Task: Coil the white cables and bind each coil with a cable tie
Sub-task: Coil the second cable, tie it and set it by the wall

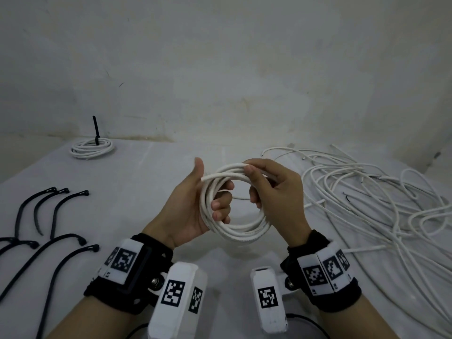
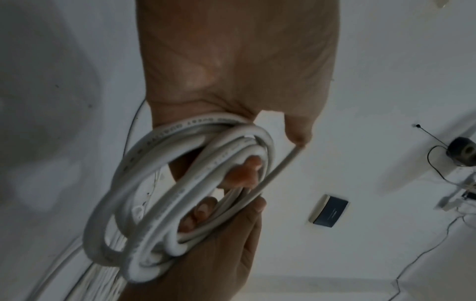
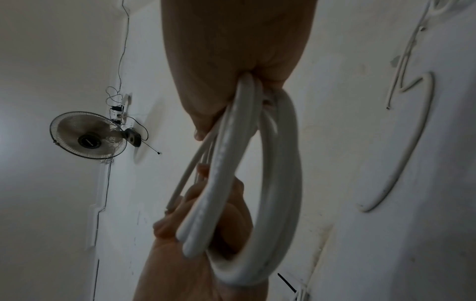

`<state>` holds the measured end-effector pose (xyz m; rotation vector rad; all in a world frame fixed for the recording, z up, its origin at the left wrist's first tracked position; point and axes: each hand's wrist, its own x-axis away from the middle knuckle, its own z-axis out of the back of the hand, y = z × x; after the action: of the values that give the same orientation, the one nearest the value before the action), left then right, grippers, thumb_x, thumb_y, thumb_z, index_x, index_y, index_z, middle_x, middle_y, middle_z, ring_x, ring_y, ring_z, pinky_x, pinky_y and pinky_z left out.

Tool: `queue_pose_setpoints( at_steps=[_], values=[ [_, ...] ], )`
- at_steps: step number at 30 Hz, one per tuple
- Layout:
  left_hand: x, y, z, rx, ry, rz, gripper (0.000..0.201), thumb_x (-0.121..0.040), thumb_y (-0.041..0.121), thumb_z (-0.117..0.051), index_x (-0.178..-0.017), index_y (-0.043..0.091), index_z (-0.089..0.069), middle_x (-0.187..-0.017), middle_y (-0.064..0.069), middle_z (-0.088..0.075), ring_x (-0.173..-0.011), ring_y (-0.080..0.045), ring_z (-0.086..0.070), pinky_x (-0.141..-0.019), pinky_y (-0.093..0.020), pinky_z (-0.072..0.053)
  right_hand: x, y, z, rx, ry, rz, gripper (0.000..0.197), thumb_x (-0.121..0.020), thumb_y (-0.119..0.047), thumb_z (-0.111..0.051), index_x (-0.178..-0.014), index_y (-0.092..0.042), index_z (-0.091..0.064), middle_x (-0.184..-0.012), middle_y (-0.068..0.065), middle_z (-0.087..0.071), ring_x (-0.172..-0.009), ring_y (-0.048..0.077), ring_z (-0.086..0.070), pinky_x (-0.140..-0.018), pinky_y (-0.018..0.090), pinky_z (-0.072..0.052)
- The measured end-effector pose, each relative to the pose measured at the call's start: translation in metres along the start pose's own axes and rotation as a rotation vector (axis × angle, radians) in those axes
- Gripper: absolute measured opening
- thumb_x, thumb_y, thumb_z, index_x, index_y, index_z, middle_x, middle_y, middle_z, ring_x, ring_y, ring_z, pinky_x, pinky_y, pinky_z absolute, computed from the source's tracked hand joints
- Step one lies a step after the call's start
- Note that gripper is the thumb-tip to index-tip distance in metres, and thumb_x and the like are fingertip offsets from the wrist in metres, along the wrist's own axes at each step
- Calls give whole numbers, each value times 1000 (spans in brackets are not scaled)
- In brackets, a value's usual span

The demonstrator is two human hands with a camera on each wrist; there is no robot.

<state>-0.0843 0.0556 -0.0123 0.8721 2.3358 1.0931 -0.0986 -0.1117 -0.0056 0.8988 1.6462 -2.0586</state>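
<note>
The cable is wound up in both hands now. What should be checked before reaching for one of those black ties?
1. Coil fully wound, loose end tucked in: not ok, the end sticks out by the left thumb.
2. Left hand has a grip on the coil: ok, fingers curl through it.
3. Right hand free to let go: cannot tell.
4. Spare ties on the table: ok, at the left.
5. Coil clear of the loose cables: ok.
</note>
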Motion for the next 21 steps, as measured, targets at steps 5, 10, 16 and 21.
queue_pose_setpoints(
  at_steps=[5,10,16,21],
  values=[
    [2,-2,-2,-183,48,-39,36,-62,24,-77,-84,8,-54,-53,5,-38,-43,-7,-40,-55,-24,-49,0,-2,0,-53,-46,-43,10,-92,-11,-59,-87,-10,-68,-56,-2,-60,-43,15,-56,-41,23,-44],
    [2,-3,-5,-273,90,-74,27,-62,18,-64,-85,9,-53,-55,2,-44,-41,-7,-39,-55,-24,-50,2,-1,-2,-40,-52,-66,14,-95,-13,-55,-90,-9,-68,-61,-4,-60,-45,15,-54,-42,23,-43],
    [4,1,-8,-477,170,-32,23,-71,6,-53,-91,6,-63,-58,-4,-51,-42,-11,-43,-57,-25,-49,2,2,-1,93,-51,73,13,-93,-18,-57,-88,-14,-69,-60,-18,-59,-47,9,-52,-46,22,-43],
    [4,1,-7,-636,245,-53,17,-69,15,-73,-77,6,-60,-50,-2,-45,-43,-11,-45,-64,-33,-43,3,3,-5,122,-38,127,13,-92,-24,-58,-87,-18,-67,-62,-20,-58,-52,6,-55,-50,23,-45]
  ],
)
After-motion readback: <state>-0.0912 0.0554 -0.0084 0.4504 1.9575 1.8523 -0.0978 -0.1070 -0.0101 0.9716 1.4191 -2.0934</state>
